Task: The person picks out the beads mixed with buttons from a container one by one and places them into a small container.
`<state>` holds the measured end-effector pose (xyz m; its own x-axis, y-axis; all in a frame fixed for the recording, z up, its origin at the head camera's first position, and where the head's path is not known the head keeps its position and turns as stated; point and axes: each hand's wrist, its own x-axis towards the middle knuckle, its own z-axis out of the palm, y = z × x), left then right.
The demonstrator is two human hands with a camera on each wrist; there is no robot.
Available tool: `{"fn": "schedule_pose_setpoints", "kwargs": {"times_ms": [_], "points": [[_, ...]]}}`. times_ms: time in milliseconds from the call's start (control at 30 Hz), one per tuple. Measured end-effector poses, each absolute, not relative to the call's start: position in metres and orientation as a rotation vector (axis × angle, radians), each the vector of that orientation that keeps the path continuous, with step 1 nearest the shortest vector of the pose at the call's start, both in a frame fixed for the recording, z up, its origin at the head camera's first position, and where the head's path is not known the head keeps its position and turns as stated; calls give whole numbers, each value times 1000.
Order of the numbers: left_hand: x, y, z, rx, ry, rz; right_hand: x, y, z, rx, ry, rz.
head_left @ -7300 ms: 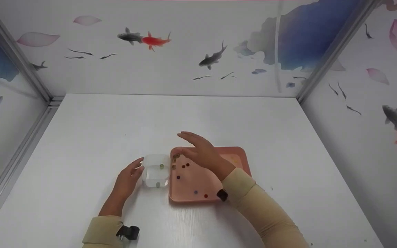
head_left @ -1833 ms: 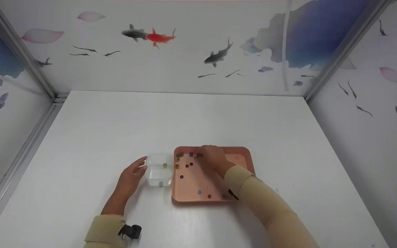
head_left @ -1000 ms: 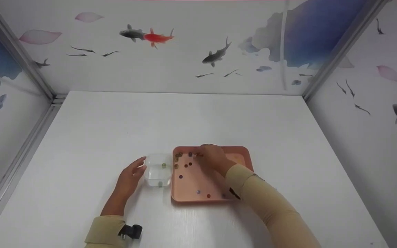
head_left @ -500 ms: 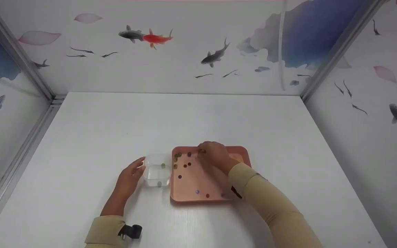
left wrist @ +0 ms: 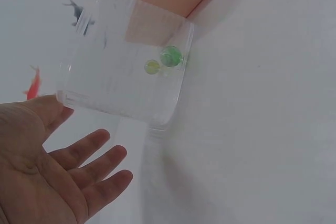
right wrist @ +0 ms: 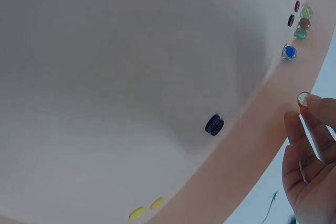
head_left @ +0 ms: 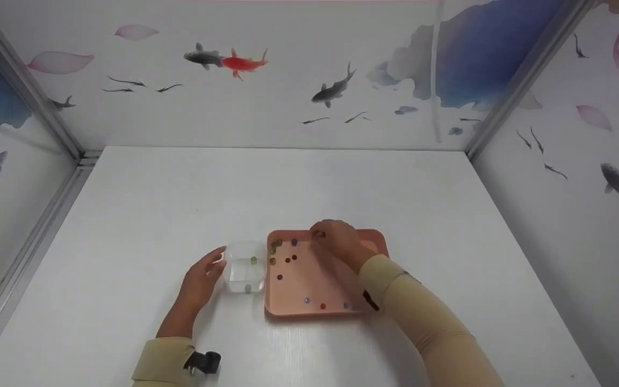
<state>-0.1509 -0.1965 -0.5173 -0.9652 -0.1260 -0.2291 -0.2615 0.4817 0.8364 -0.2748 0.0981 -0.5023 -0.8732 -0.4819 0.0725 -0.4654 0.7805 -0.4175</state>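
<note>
In the head view my right hand (head_left: pixel 336 239) is over the far edge of a pink tray (head_left: pixel 309 277). In the right wrist view its thumb and fingertips pinch a clear marble (right wrist: pixel 303 99) with white and orange-red in it, close over the tray's rim. My left hand (head_left: pixel 199 282), fingers loosely extended, rests its fingertips at the left side of a clear plastic box (head_left: pixel 237 270). Inside that box are a green marble (left wrist: pixel 171 56) and a smaller-looking yellow-green marble (left wrist: pixel 151 66).
Along the tray's far side lie a blue marble (right wrist: pixel 289 52), a green marble (right wrist: pixel 301 33) and several others. Dark discs (right wrist: pixel 214 124) and yellow oval pieces (right wrist: pixel 137 213) also lie in the tray. A red piece (head_left: pixel 323 306) is by its near edge. Printed walls enclose the white table (head_left: pixel 153 204).
My right hand went from stretched-out fingers over the tray's left part to its far edge, then rose slightly with the marble pinched. The left hand stayed by the box.
</note>
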Motion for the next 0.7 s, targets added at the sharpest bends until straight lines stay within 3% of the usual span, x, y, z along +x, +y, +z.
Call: {"fn": "schedule_pose_setpoints", "kwargs": {"times_ms": [400,700], "points": [[-154,-196,-517,-334,2573,1486,-274,105,-491,-536,2839,-803],[-151,-197,-515,-339,2580,1460,-276,108,-489,-523,2813,-886]]}}
